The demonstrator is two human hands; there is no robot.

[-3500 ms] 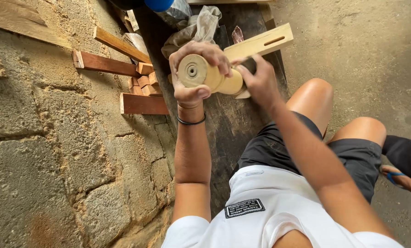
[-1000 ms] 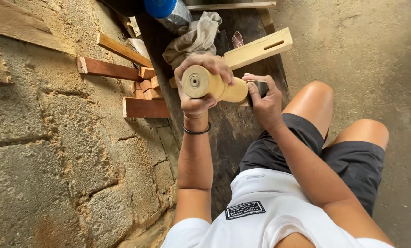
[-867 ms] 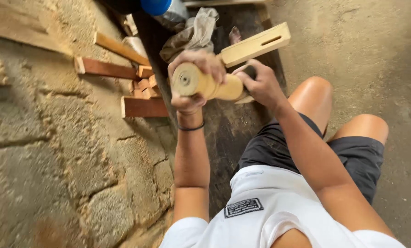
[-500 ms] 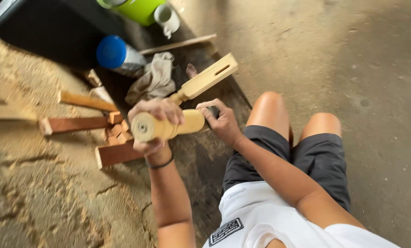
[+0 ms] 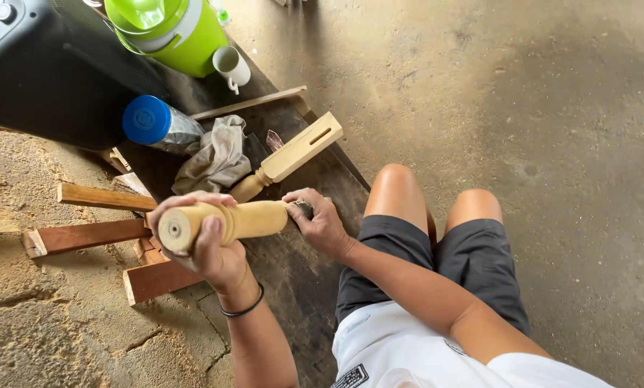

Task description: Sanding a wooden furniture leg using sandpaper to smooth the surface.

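Left hand [image 5: 207, 248]: wrapped around the round end of the turned wooden leg [image 5: 246, 208].
Right hand [image 5: 320, 224]: pinching a dark sanding scrap [image 5: 302, 209] against the leg's middle.
Leg's far end: square, slotted, resting on the dark surface [image 5: 322, 187] beyond both hands.
Left of the hands: wood offcuts [image 5: 85, 236].
Beyond: cloth [image 5: 214, 159], bottle [image 5: 157, 126], green jug [image 5: 167, 29].
Right: open concrete floor [image 5: 523, 108].

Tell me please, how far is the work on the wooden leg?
Done: the wooden leg is already turned, with a slot cut in its square end. In hand: the left hand grips the round end, and the right hand presses a small dark pad on the middle. Left: I cannot tell which parts are already smooth.
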